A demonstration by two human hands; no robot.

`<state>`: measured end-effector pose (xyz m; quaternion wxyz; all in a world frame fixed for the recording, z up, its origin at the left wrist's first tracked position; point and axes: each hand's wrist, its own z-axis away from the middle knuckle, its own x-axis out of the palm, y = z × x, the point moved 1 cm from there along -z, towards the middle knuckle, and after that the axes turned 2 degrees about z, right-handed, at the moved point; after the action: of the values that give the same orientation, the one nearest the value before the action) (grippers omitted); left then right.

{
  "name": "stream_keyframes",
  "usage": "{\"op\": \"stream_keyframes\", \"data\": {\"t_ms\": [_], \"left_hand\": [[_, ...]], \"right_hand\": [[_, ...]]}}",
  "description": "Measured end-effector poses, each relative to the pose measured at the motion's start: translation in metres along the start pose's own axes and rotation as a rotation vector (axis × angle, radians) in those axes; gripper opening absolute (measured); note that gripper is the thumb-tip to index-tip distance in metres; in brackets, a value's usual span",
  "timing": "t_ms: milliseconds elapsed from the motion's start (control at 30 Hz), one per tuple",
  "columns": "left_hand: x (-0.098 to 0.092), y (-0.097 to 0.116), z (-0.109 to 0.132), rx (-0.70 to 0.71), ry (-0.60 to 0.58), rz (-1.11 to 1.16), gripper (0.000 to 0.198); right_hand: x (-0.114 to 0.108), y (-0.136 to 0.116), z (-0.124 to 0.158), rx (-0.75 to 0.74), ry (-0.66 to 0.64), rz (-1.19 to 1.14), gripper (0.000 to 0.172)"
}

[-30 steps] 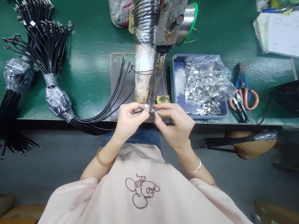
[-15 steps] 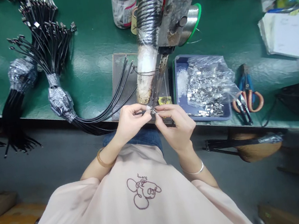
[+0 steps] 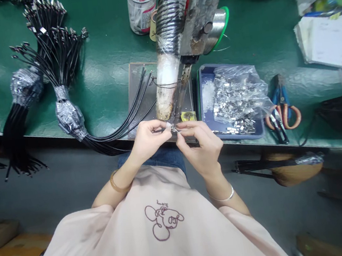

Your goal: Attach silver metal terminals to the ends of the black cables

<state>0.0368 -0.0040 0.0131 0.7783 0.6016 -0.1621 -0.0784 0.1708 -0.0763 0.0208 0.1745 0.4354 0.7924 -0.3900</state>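
Observation:
Close together at the table's front edge, both hands work below the tip of a soldering iron [image 3: 181, 97]. My left hand [image 3: 151, 138] pinches the end of a black cable [image 3: 157, 130] between thumb and forefinger. My right hand [image 3: 201, 140] is closed in a pinch on a small metal connector [image 3: 174, 130] at the cable's end; its details are too small to make out. Beside the iron hangs a white, stained fume tube [image 3: 166, 75]. More black cables [image 3: 137, 103] lie on the dark board [image 3: 132, 80] to the left, leading from a plastic-wrapped bundle [image 3: 68, 112].
Right of the iron stands a blue tray [image 3: 210, 133] holding a bag of small metal connectors [image 3: 233, 98]. Farther right lie orange-handled pliers [image 3: 282, 108]. Behind are a solder spool [image 3: 219, 28] and a can [image 3: 142, 11]. A second wrapped cable bundle [image 3: 25, 87] hangs over the left edge.
Both hands stay nearly in place, with a very slight shift left. The pinches on the cable and the connector have not visibly changed.

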Motion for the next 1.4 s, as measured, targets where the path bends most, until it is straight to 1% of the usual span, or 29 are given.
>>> {"op": "stream_keyframes", "data": {"t_ms": [133, 333, 467, 567, 633, 833, 933, 1033, 1133, 1267, 1400], "left_hand": [[0.001, 0.0, 0.002, -0.001, 0.011, -0.009, 0.005], [0.004, 0.005, 0.008, 0.079, 0.018, -0.064, 0.007], [0.003, 0.004, 0.006, 0.049, 0.029, -0.03, 0.009], [0.001, 0.001, 0.002, 0.013, -0.006, -0.002, 0.01], [-0.001, 0.0, 0.002, 0.011, -0.034, 0.0, 0.009], [0.0, -0.001, 0.01, 0.054, -0.119, -0.029, 0.012], [-0.001, -0.002, 0.012, 0.065, -0.109, -0.05, 0.014], [-0.001, -0.003, 0.011, 0.072, -0.089, -0.026, 0.015], [-0.002, -0.003, 0.007, 0.075, -0.089, 0.03, 0.017], [-0.001, 0.0, 0.002, 0.058, -0.11, 0.08, 0.019], [-0.002, 0.001, 0.001, 0.048, -0.116, 0.096, 0.016]], "right_hand": [[0.001, 0.001, -0.001, 0.005, 0.014, -0.002, 0.016], [-0.001, -0.002, -0.003, 0.007, 0.026, -0.002, 0.016], [-0.002, -0.004, -0.002, -0.001, 0.012, 0.01, 0.017], [-0.002, -0.003, -0.001, -0.05, -0.002, 0.009, 0.018], [-0.002, -0.001, 0.0, -0.057, -0.011, 0.006, 0.017], [-0.004, 0.001, -0.001, 0.015, -0.046, -0.006, 0.01], [-0.004, 0.001, -0.001, 0.035, -0.012, 0.001, 0.011], [-0.003, -0.001, 0.001, -0.034, 0.031, 0.023, 0.015], [-0.001, -0.001, 0.004, -0.075, 0.027, 0.042, 0.018], [0.0, 0.0, 0.003, -0.055, 0.014, 0.042, 0.019], [-0.001, 0.0, 0.001, -0.042, 0.018, 0.044, 0.017]]}}
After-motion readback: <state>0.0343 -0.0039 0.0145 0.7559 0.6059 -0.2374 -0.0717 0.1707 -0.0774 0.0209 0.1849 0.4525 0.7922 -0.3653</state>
